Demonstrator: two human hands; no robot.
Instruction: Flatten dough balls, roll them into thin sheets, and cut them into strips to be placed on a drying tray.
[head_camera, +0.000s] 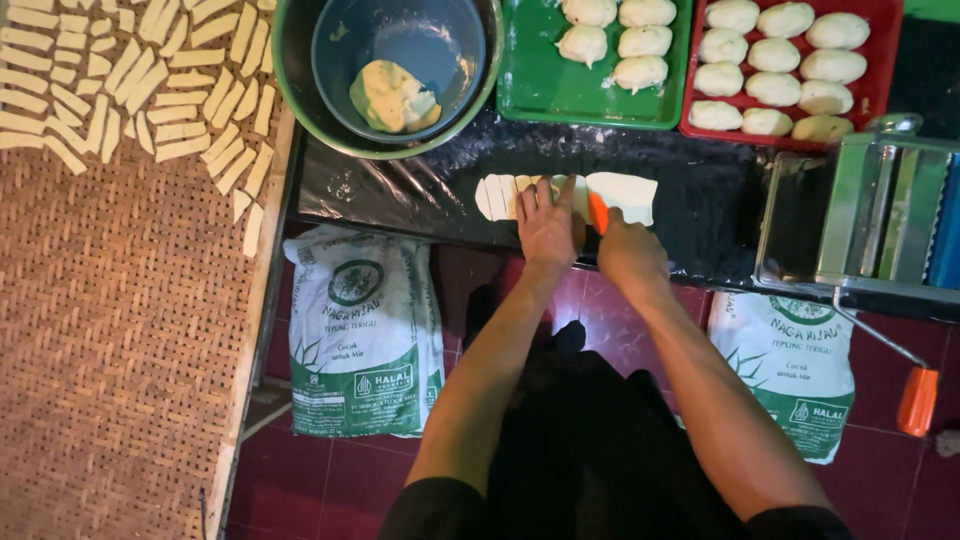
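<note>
Item: my left hand (547, 225) spread flat, pinning the dough sheet (622, 196) steady; my right hand (628, 250) clenched around the orange-handled cutter (598, 212), slicing strips (497, 197).

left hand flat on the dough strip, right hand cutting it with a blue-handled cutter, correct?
Not quite. In the head view the cutter in the right hand has an orange handle, not blue. The left hand does lie flat on the dough strip.

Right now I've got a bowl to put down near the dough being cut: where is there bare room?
The black work surface is bare between the dough sheet and the pasta roller. The woven mat is bare below the cut strips. Both trays are crowded.
</note>
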